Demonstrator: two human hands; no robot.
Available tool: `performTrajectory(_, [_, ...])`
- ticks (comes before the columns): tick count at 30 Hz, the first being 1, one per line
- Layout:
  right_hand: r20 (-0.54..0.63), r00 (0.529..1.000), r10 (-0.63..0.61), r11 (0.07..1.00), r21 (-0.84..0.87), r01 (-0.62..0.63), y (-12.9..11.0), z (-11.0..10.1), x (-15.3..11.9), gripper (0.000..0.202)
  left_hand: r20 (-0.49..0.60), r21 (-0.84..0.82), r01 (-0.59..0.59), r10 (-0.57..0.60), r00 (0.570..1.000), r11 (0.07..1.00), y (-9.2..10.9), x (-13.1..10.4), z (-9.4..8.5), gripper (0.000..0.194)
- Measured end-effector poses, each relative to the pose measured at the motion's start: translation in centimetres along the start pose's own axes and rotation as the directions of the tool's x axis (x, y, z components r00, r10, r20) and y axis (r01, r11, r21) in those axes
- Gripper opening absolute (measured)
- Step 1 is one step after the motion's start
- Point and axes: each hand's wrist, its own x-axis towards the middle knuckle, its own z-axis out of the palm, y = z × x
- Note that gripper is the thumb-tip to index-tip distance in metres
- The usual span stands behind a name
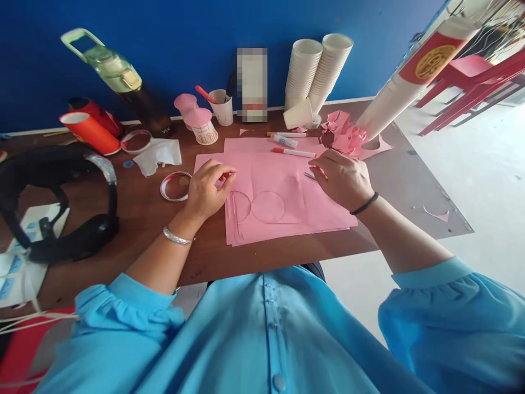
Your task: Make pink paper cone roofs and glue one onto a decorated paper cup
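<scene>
Pink paper sheets (262,169) lie stacked on the brown table, with two circles drawn side by side on the top one. Over the left edge of the stack is my left hand (211,186), its thumb and fingertips pinched together; anything between them is too small to make out. My right hand (340,175) is over the right part of the paper, fingers bent down beside the tip of a thin metal object (309,175). The palm hides the rest of that object. A red-capped white marker (294,152) and a glue tube (284,140) lie along the top of the sheets.
Paper cup stacks (304,71), a green-topped bottle (110,71), a pen cup (223,109) and pink-topped cups (205,134) line the blue wall. Crumpled pink paper (344,134) lies back right. Tape rolls (175,186) and a black strapped device (74,241) are at left.
</scene>
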Motion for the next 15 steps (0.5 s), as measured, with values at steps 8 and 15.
performTrajectory(8, [0.066,0.995,0.068,0.988,-0.146,-0.057,1.9,-0.7,-5.7,0.027,0.366,-0.058,-0.05,0.068,0.928,0.997,3.1,-0.4,-2.6,0.012])
performTrajectory(15, [0.151,0.982,0.114,0.991,-0.089,-0.101,3.3,-0.5,-6.9,0.026,0.571,0.152,-0.251,0.122,0.812,0.956,5.2,-3.2,-4.0,0.009])
